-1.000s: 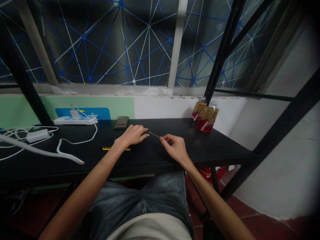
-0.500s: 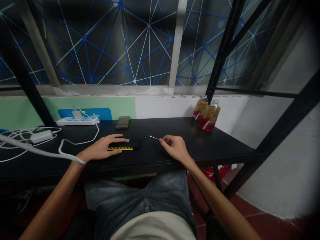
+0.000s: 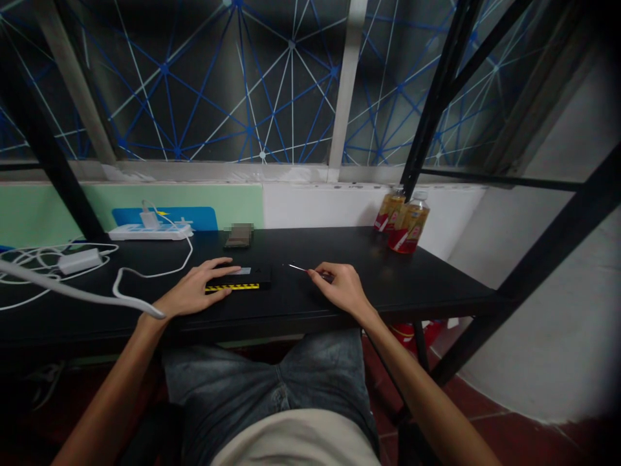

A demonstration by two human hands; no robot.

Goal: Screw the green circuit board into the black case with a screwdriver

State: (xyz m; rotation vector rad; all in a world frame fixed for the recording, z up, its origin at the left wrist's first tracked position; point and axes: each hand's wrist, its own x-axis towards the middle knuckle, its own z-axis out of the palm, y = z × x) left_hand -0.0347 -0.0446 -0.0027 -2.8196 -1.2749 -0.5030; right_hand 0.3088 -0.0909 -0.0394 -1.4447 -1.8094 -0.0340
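My left hand (image 3: pixel 196 290) lies on the black desk (image 3: pixel 301 304) with fingers stretched out over the left end of a flat black case with a yellow-and-black striped edge (image 3: pixel 242 279). My right hand (image 3: pixel 339 287) rests to the right of that case, its fingers pinched on a thin metal-tipped tool (image 3: pixel 303 268) that points left, its tip apart from the case. A small dark device (image 3: pixel 239 236) lies farther back on the desk.
A white power strip (image 3: pixel 148 232) with a plugged charger, a white adapter (image 3: pixel 77 261) and loose white cables (image 3: pixel 121 285) occupy the left of the desk. Two drink bottles (image 3: pixel 402 222) stand at the back right by a black frame post. A window wall runs behind.
My left hand pulled back from near the tool tip to the left and now rests on the striped case. My right hand stayed in place with the tool.
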